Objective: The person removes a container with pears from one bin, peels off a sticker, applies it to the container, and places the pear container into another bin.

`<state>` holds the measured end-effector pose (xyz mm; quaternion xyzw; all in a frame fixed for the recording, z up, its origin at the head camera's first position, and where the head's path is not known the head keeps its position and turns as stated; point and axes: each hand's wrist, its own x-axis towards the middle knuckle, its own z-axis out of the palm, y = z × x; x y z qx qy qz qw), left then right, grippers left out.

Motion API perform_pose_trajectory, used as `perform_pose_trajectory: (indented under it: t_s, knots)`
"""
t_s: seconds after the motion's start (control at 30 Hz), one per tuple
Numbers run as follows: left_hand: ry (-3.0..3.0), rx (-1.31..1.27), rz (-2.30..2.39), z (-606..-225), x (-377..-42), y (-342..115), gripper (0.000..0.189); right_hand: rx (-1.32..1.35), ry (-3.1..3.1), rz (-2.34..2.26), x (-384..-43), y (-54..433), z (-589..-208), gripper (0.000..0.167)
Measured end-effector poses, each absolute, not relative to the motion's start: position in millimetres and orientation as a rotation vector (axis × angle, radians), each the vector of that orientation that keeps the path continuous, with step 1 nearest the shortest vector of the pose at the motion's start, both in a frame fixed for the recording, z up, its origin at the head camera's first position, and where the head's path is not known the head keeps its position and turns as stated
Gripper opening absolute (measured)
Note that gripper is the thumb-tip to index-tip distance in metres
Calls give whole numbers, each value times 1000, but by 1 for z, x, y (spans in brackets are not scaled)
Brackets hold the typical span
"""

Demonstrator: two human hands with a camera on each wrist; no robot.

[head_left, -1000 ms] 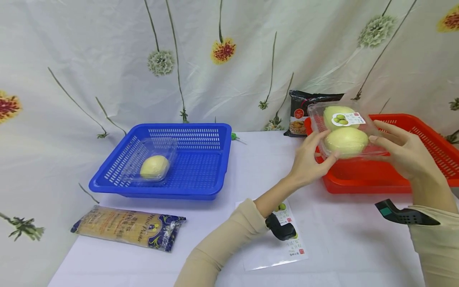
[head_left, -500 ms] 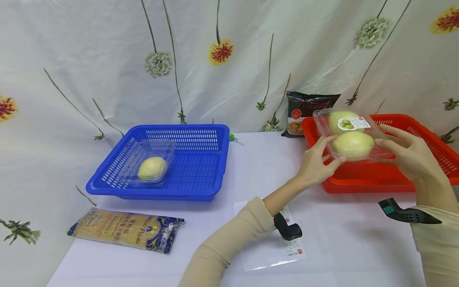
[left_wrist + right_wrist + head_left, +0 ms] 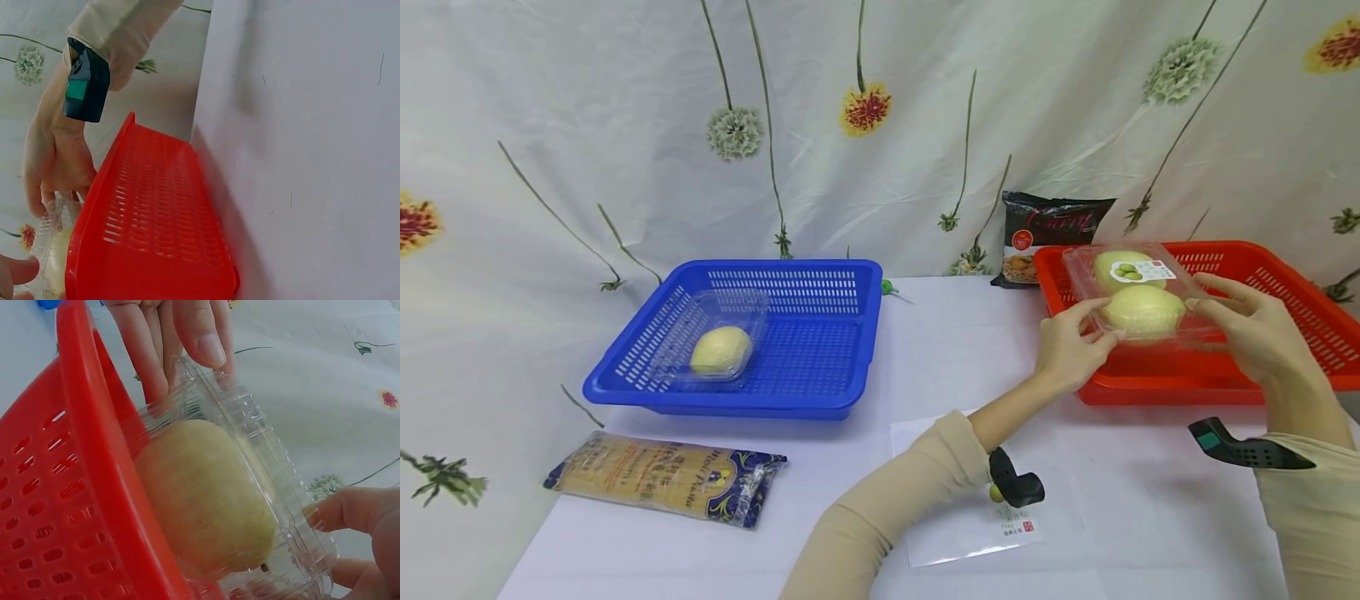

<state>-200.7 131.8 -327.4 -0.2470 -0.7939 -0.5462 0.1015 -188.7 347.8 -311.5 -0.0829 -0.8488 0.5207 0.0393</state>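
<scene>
A clear plastic clamshell box (image 3: 1078, 271) holds two pale yellow-green melons (image 3: 1145, 310), with a round fruit label (image 3: 1138, 271) on its lid. My left hand (image 3: 1070, 348) grips its left side and my right hand (image 3: 1255, 329) grips its right side. The box tilts over the red basket (image 3: 1172, 388), its lower part inside the rim in the right wrist view, where one melon (image 3: 206, 494) shows through the plastic. In the left wrist view, the box (image 3: 53, 250) shows at the basket's edge between both hands.
A blue basket (image 3: 805, 400) at left holds another clear box with one pale melon (image 3: 721, 350). A pasta packet (image 3: 662, 479) lies in front of it. A label sheet (image 3: 955, 542) lies under my left forearm. A black curry packet (image 3: 1037, 233) stands behind the red basket.
Both hands have lowered the clamshell box toward the red basket, moving it slightly right and down. The blue basket and packets have stayed put.
</scene>
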Motion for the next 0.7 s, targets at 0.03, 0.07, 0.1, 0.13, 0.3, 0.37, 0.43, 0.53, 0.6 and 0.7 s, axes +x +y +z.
perform_pose_trajectory:
  t_s: [0.03,0.07,0.1,0.13,0.3,0.37,0.43,0.53,0.6,0.7]
  knots:
    - [-2350,-717,-1595,-328,-201,132,38,-263,-2606,1611,-187,346,-310,68]
    - [-2362,-704,-1572,-328,-201,132,38,-264,-2614,1633,-186,343,-307,69]
    - [-2374,-695,-1557,-328,-201,133,38,-266,-2619,1647,-185,342,-305,70]
    - [-2391,-683,-1536,-328,-201,133,37,-272,-2625,1654,-184,341,-305,70]
    - [-2431,-688,-1560,-335,-206,137,40,-288,-2650,1663,-187,341,-307,72]
    - [-2425,-705,-1700,-335,-206,137,45,-302,-2664,1649,-189,342,-309,72]
    - [-2451,-717,-1838,-328,-201,134,51,-308,-2684,1625,-190,340,-309,71]
    - [-2477,-764,-1978,-325,-200,133,60,-314,-2703,1609,-192,337,-310,69]
    - [-2522,-802,-1977,-323,-199,132,63,-301,-2712,1600,-194,336,-311,68]
    - [-2534,-799,-2032,-322,-199,131,64,-294,-2713,1592,-196,335,-313,68]
